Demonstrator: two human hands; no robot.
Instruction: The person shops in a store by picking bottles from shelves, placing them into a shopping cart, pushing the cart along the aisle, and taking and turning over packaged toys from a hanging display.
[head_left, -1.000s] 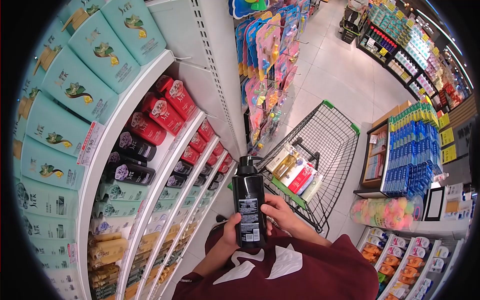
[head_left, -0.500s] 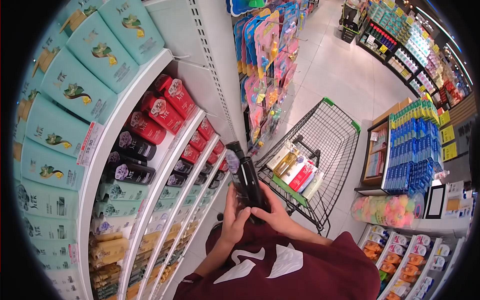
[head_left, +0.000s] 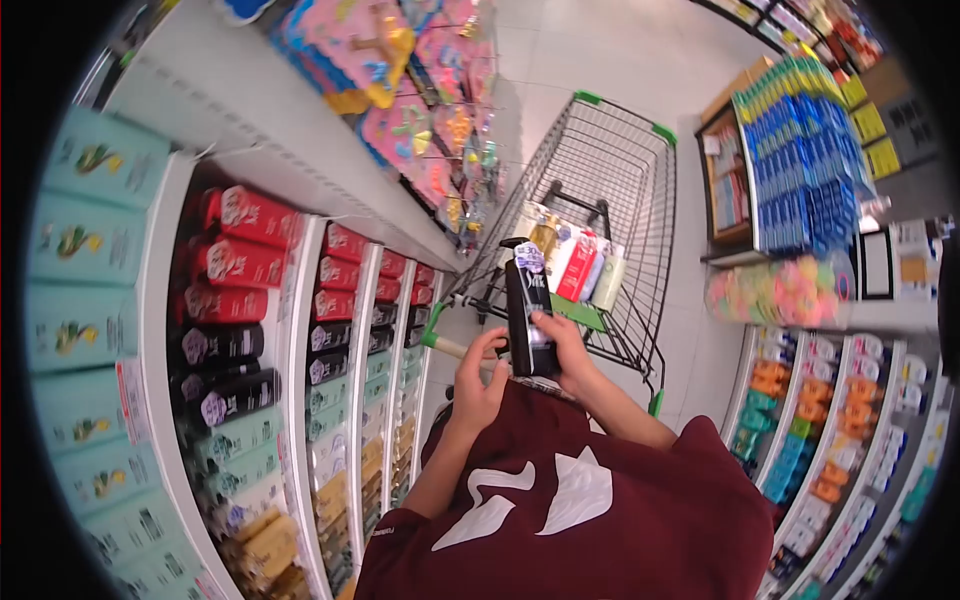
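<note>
A black pump bottle [head_left: 530,312] with a round pale label near its top stands upright before my chest. My right hand [head_left: 563,350] is wrapped round its right side, thumb across the front. At its left side, my left hand [head_left: 483,370] has its fingers apart and curved; whether a fingertip touches the bottle is unclear. Just beyond the bottle is a shopping cart [head_left: 630,200] holding several packages, among them a red and white one [head_left: 577,265].
Shelves of red bottles [head_left: 243,262], black bottles [head_left: 240,397] and mint-green packs [head_left: 85,335] line the left. Colourful hanging packs [head_left: 440,130] are at the upper left. Blue boxes [head_left: 805,170] and a tub of pastel balls [head_left: 780,290] stand at the right.
The view has turned, bringing the cart closer to the bottle. The bottle has turned to show its round label. My left hand has come away from its grip and spread its fingers.
</note>
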